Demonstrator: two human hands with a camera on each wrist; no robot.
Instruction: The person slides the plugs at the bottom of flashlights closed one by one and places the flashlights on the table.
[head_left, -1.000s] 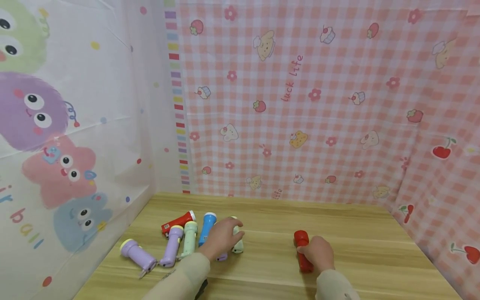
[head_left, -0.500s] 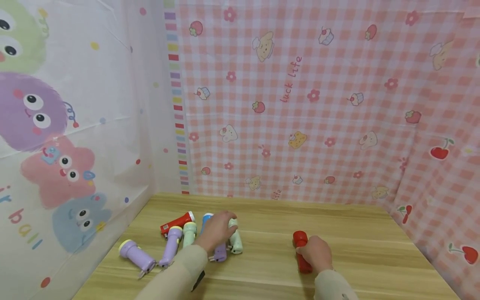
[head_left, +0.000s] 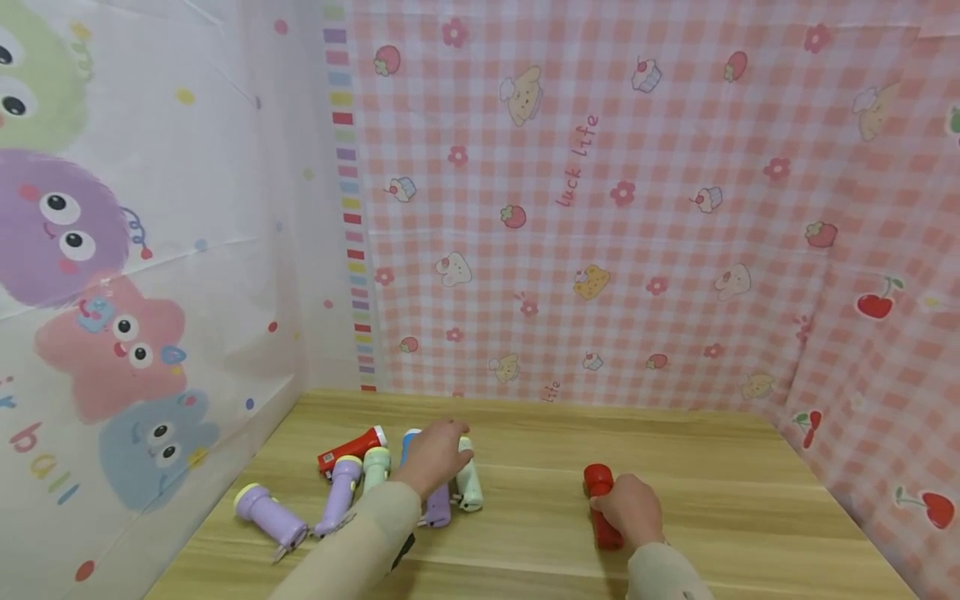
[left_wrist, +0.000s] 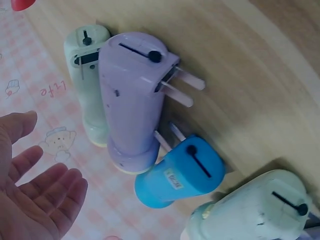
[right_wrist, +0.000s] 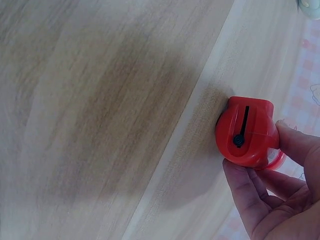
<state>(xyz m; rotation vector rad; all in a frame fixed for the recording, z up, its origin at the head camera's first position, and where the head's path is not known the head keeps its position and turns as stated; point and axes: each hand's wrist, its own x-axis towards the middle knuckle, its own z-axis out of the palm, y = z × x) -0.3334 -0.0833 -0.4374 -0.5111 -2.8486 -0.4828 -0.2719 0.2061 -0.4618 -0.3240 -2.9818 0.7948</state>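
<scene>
My right hand [head_left: 632,508] grips a red flashlight [head_left: 600,482] on the table; in the right wrist view thumb and fingers pinch the sides of the red flashlight [right_wrist: 247,131], its black slider showing. My left hand [head_left: 435,457] is held over the group at left, fingers loosely extended and holding nothing. Nearest to it lie a pale green flashlight [head_left: 469,483], a purple flashlight [head_left: 437,507] and a partly hidden blue flashlight [head_left: 408,442]. In the left wrist view, metal plug prongs stick out of the purple flashlight [left_wrist: 132,100] and the blue flashlight [left_wrist: 182,172]; the left hand [left_wrist: 42,192] is apart from them.
Further left lie another pale green flashlight [head_left: 377,467], a red flashlight with a white rim [head_left: 352,450] and two purple flashlights, one slanted [head_left: 272,515] and one more upright [head_left: 340,496]. Printed cloth [head_left: 600,250] hangs behind the wooden table [head_left: 540,533].
My left hand has let go of the pale green flashlight on the right of the group and drawn slightly back and left. My right hand stays on the red flashlight.
</scene>
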